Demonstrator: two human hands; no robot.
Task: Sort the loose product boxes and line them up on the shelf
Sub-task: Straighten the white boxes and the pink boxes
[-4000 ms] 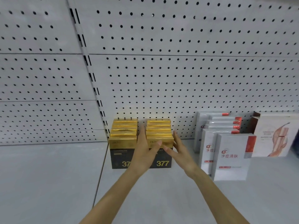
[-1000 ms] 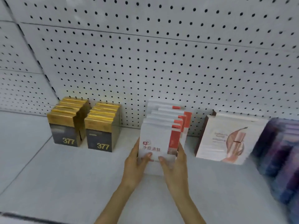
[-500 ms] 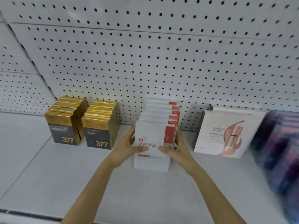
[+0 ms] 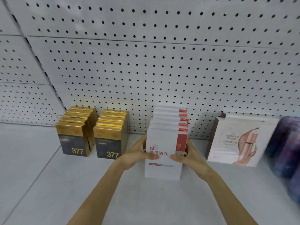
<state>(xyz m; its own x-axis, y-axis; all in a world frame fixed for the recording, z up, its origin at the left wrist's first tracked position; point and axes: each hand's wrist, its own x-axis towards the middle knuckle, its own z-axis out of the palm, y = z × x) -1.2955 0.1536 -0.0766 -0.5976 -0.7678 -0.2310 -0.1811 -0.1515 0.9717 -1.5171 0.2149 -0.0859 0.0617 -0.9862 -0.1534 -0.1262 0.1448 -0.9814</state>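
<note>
A row of white boxes with red corners stands one behind another on the grey shelf, running back to the pegboard. My left hand clasps the row's left side and my right hand clasps its right side, both thumbs pressed on the front box's face. Two rows of gold and black boxes marked 377 stand side by side to the left of my hands.
White boxes with a pink bottle picture lean upright at the right. Dark purple boxes, blurred, fill the far right edge. The perforated pegboard wall closes the shelf at the back.
My hands left the gold 377 rows and took hold of the white boxes. The staggered white boxes now form one straight row. In the last half second the hands barely shifted.
</note>
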